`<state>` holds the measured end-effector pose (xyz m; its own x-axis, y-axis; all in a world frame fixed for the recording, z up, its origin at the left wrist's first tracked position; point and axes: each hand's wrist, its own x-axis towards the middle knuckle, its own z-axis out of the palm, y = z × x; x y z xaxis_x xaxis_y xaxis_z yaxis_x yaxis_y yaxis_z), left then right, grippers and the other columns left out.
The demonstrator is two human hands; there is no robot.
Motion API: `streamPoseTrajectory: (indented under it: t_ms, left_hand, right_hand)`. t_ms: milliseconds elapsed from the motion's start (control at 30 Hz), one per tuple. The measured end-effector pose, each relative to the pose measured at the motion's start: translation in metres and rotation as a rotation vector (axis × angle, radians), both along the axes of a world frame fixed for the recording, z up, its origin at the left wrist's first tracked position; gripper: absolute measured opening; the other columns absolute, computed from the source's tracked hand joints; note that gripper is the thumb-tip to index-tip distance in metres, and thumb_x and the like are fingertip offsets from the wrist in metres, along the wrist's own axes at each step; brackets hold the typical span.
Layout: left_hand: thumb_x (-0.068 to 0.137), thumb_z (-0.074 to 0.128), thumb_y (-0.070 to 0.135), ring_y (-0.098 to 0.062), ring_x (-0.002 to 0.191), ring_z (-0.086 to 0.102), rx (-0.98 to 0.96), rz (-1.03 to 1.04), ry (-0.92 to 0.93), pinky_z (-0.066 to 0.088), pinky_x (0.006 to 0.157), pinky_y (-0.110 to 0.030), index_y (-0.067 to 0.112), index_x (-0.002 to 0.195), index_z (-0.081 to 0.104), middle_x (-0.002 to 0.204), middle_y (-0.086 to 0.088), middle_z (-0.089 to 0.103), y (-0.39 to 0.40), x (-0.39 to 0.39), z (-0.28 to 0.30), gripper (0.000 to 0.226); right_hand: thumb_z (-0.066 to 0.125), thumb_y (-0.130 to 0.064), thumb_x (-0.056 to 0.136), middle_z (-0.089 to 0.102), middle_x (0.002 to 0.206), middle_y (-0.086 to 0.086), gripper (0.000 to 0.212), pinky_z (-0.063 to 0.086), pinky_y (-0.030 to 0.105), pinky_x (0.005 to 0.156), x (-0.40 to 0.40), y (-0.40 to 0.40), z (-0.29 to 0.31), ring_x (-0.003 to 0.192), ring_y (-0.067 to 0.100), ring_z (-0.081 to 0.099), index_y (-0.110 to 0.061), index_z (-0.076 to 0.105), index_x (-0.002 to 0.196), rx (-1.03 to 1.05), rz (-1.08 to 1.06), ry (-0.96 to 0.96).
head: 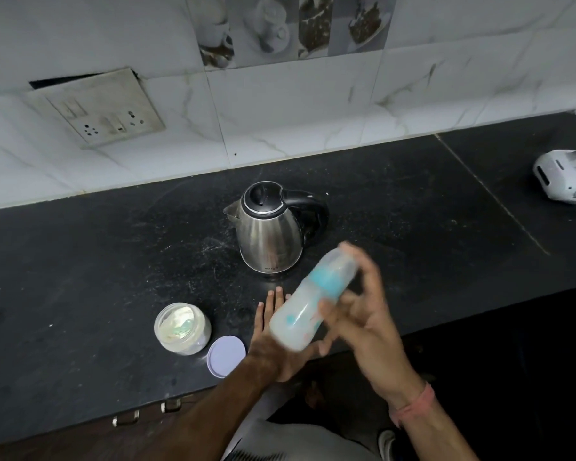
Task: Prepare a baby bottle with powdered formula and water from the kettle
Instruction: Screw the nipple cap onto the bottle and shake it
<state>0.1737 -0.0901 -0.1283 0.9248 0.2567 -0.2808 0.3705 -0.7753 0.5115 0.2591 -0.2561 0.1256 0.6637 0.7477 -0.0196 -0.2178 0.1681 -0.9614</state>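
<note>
A capped baby bottle with a teal collar and milky white liquid inside tilts up to the right, blurred. My right hand is wrapped around its right side and grips it. My left hand lies flat and open under the bottle's base, fingers straight. A steel kettle with a black lid and handle stands on the counter just behind the bottle. To the left sits an open formula jar with pale powder and a scoop in it. Its lilac lid lies flat beside it.
The black stone counter runs to a tiled wall with a socket plate. A white appliance lies at the far right. Drawer handles show below the counter's front edge.
</note>
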Motion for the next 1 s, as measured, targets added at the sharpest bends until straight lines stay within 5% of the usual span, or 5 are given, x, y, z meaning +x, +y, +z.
streamPoseTrajectory:
  t_ms: [133, 267, 567, 700, 1000]
  left_hand:
    - [0.082, -0.014, 0.104, -0.037, 0.172, -0.031, 0.290, 0.036, 0.303, -0.018, 0.140, -0.057, 0.006, 0.177, -0.022, 0.183, -0.017, -0.034, -0.014, 0.006, 0.042, 0.137]
    - [0.093, 0.013, 0.101, -0.040, 0.176, -0.014, 0.293, -0.017, 0.331, -0.008, 0.141, -0.061, 0.014, 0.182, -0.009, 0.191, -0.017, -0.009, -0.011, 0.004, 0.050, 0.127]
    - [0.075, -0.013, 0.106, -0.036, 0.169, -0.038, 0.289, 0.028, 0.262, -0.020, 0.139, -0.055, 0.009, 0.178, -0.025, 0.180, -0.020, -0.042, -0.013, 0.002, 0.046, 0.141]
    - [0.099, 0.020, 0.099, -0.036, 0.171, -0.034, 0.279, 0.026, 0.286, -0.021, 0.139, -0.055, 0.005, 0.177, -0.023, 0.184, -0.019, -0.035, -0.013, 0.005, 0.051, 0.130]
    - [0.092, 0.008, 0.101, -0.036, 0.176, -0.022, 0.351, 0.048, 0.209, -0.015, 0.141, -0.055, 0.004, 0.180, -0.013, 0.189, -0.020, -0.019, -0.017, -0.002, 0.047, 0.133]
  right_hand:
    - [0.066, -0.022, 0.102, 0.077, 0.128, 0.002, 0.078, 0.063, 0.033, 0.053, 0.017, 0.009, 0.007, 0.106, 0.024, 0.078, -0.040, 0.025, 0.166, 0.027, -0.309, 0.048]
    - [0.072, -0.013, 0.100, 0.077, 0.124, 0.013, 0.083, 0.061, 0.033, 0.050, 0.015, 0.022, 0.006, 0.098, 0.034, 0.077, -0.041, 0.027, 0.164, -0.028, 0.076, -0.058]
    - [0.070, -0.010, 0.097, 0.078, 0.119, 0.008, 0.076, 0.054, 0.029, 0.044, 0.025, -0.004, 0.000, 0.097, 0.023, 0.074, -0.033, 0.035, 0.162, 0.002, -0.159, -0.022]
    - [0.069, -0.018, 0.100, 0.077, 0.123, 0.003, 0.074, 0.057, 0.028, 0.047, 0.029, 0.006, 0.005, 0.102, 0.022, 0.075, -0.032, 0.031, 0.162, 0.019, -0.256, 0.002]
    - [0.073, -0.019, 0.100, 0.079, 0.122, 0.006, 0.078, 0.052, 0.025, 0.042, 0.022, 0.016, -0.003, 0.102, 0.022, 0.077, -0.033, 0.031, 0.164, -0.057, -0.168, -0.022]
